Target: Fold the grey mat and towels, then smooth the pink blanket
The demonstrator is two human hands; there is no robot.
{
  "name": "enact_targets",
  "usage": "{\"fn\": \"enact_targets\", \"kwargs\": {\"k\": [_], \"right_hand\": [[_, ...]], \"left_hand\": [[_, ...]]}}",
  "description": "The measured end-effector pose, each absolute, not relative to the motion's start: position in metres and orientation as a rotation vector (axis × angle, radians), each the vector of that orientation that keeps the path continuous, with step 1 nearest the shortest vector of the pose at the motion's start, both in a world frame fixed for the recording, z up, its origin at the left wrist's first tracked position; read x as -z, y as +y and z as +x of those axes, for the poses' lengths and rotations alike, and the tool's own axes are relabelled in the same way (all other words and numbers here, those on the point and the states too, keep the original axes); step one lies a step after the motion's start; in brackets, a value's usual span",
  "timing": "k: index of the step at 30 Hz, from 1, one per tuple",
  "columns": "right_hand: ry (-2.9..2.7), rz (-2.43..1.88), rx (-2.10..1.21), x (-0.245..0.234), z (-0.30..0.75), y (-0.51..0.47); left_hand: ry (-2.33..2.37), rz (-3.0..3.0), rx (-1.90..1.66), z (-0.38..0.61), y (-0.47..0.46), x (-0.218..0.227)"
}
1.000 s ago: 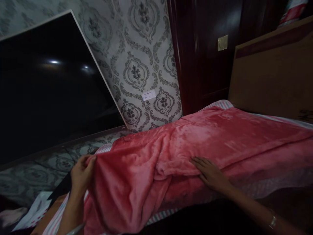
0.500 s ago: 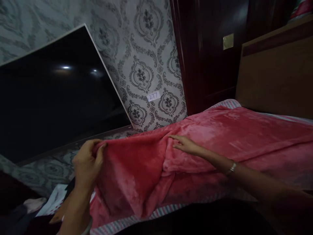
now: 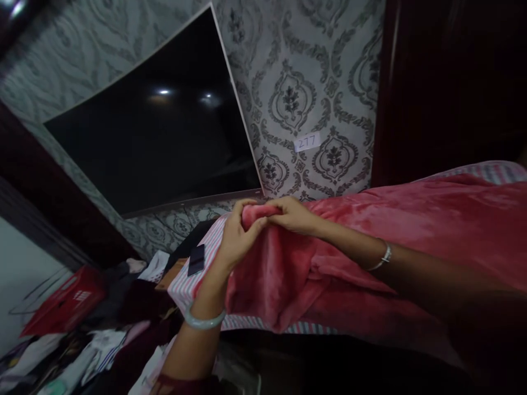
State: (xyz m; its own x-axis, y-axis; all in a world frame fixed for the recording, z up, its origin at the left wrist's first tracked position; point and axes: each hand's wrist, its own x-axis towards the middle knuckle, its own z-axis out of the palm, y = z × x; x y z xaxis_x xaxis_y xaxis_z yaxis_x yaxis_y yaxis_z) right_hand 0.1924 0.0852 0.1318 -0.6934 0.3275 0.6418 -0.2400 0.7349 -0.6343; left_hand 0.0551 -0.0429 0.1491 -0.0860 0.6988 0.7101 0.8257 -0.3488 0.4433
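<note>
A fluffy pink blanket (image 3: 411, 219) lies spread over a bed with a striped sheet (image 3: 193, 271). My left hand (image 3: 235, 241) is closed on a bunched corner of the blanket at the bed's left end. My right hand (image 3: 293, 215) reaches across from the right and pinches the same corner, so both hands meet on it. A pale bangle circles my left wrist and a thin bracelet my right.
A large dark TV screen (image 3: 160, 131) leans on the patterned wallpaper, which bears a label reading 277 (image 3: 307, 142). A dark wooden door (image 3: 444, 82) stands at the right. Clothes and a red bag (image 3: 66, 299) clutter the floor at the left; a dark phone (image 3: 196, 259) lies on the sheet.
My right hand slid left across the blanket and joined my left hand at the corner. My left hand lifted the corner higher. The view swung left.
</note>
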Motion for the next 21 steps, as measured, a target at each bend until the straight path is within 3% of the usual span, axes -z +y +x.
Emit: {"fn": "enact_targets", "kwargs": {"k": [5,13,16,21], "right_hand": [[-2.060,-0.173,-0.966,-0.139,0.218,0.100],[-1.871,-0.270,-1.034,-0.145,0.245,0.113],[-1.773,-0.306,-1.043,-0.150,0.259,0.118],[-1.616,-0.405,-1.002,-0.152,0.311,0.142]], "left_hand": [[-2.000,-2.360,1.584,0.031,-0.051,-0.088],[-2.222,-2.031,1.588,0.004,-0.073,0.032],[-2.295,-1.984,1.531,-0.001,-0.073,0.048],[-2.102,-2.063,1.482,0.030,-0.070,0.035]]}}
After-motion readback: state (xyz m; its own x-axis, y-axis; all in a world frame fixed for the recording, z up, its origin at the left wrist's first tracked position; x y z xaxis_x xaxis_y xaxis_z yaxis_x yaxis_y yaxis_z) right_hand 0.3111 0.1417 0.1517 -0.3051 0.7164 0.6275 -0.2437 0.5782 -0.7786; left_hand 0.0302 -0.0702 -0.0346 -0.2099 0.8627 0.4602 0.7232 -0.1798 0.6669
